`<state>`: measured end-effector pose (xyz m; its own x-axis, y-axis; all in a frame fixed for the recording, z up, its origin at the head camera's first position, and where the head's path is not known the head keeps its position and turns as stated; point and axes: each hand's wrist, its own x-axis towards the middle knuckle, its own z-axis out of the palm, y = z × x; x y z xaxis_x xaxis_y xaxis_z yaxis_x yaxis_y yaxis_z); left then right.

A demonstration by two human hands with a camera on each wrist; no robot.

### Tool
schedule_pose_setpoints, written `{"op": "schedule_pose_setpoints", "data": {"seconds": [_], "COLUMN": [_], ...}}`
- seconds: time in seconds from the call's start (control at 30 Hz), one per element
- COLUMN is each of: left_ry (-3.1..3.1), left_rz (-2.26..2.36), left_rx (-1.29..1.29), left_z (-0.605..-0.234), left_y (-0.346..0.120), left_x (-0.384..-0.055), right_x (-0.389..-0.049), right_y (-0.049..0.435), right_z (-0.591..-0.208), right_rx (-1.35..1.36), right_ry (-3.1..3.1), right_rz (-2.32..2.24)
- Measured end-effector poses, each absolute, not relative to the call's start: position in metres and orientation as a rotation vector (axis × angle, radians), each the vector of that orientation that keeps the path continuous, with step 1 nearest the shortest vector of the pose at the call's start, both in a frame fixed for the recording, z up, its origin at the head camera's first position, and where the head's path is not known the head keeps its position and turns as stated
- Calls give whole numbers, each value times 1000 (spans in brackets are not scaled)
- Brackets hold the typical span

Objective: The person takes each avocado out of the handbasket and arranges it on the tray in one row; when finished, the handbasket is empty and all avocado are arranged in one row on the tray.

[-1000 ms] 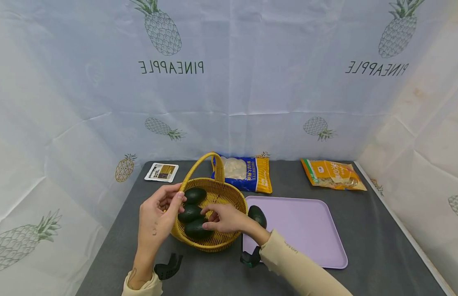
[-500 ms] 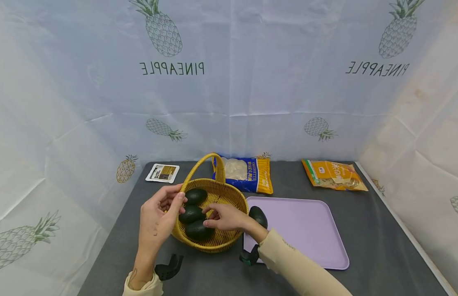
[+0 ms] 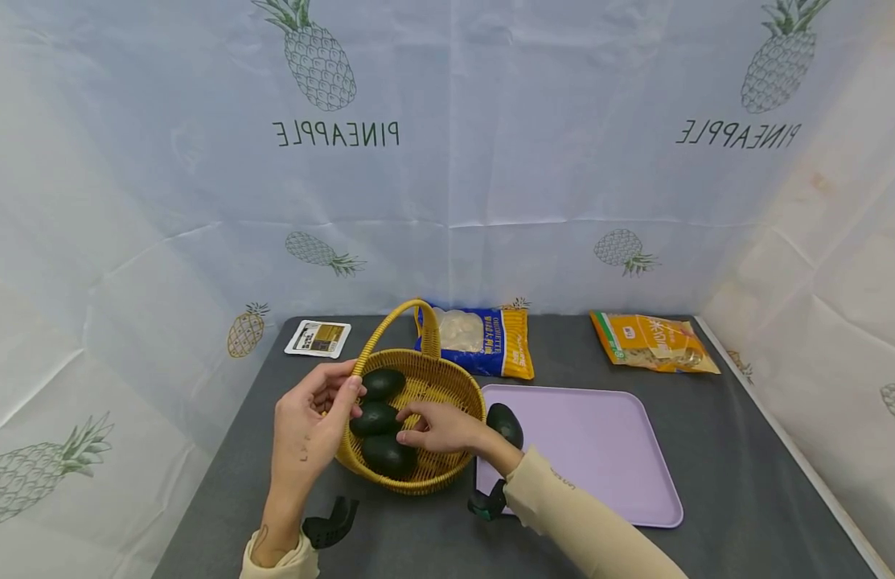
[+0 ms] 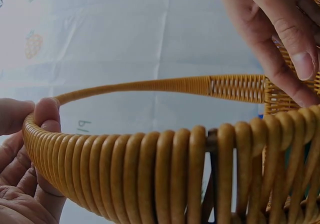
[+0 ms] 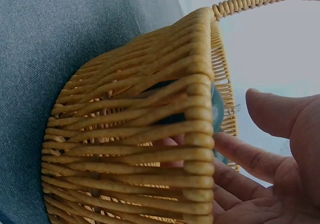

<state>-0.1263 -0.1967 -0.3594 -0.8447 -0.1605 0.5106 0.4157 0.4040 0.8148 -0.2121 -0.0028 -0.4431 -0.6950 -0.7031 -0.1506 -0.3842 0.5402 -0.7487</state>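
Two hands (image 3: 305,426) at a yellow basket (image 3: 450,390), three avocados (image 3: 389,458) inside.

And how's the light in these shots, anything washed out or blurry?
Head view: fairly even light, printed cloth warmer toward the right; left wrist view: bright haze at upper left, the cloth's print soft, basket handle sharper; right wrist view: washed-out cloth at right, right hand dim against it.

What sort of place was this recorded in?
Probably a staged tabletop recording booth: pineapple-print sheeting walls three sides of a gray table holding a wicker basket and lilac tray.
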Motion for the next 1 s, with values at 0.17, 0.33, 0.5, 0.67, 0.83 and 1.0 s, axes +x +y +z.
{"op": "schedule_pose_setpoints", "data": {"seconds": [0.17, 0.33, 0.5, 0.67, 0.83, 1.0], "left_ry": [-2145, -2140, -2140, -2147, -2151, -2146], "left_rz": [-1452, -1451, -1451, -1457, -1458, -1452], "left_rx": [-216, -218, -219, -212, -209, -208], "left_z": [-359, -360, -359, -359, -359, -359], "left_y": [-196, -196, -196, -196, -196, -196], "left_x": [-126, -126, -126, -125, -125, -125], "right_x": [-211, -211, -212, -213, -213, -211], "right_y": [-2, -2, -3, -8, -15, -21], "right_z": [-443, -441, -439, -438, -438, -438], "right_rx": [-874, -789, -816, -905, -935, -960], "right_ry": [2361, 2337, 2386, 2417, 2411, 2387], "right_rz": [-988, -1004, -984, -951, -918, -906]}}
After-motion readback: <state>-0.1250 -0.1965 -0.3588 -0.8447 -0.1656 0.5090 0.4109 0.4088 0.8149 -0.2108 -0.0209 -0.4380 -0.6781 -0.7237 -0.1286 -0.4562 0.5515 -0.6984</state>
